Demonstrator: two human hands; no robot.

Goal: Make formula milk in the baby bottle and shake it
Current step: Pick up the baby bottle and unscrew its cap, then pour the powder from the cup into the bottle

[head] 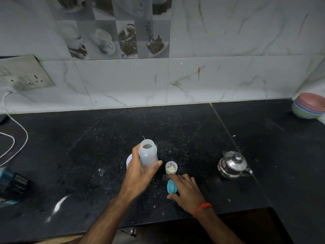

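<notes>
Both hands work: left hand (pixel 139 171) wraps the open baby bottle (pixel 148 155) steady (mouth up), right hand (pixel 186 191) pinches the blue cap (pixel 172 186) beside the powder cup (pixel 171 167).

Translucent baby bottle (pixel 148 156) — uncapped, tilted — beside a small powder cup (pixel 171 167) (white formula inside) and blue cap (pixel 172 186).

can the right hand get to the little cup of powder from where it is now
Probably yes. The right hand lies just in front of the powder cup, fingertips almost at its base, with nothing between them. But its grip is on a blue cap, so it would likely need to set that down first.
</notes>
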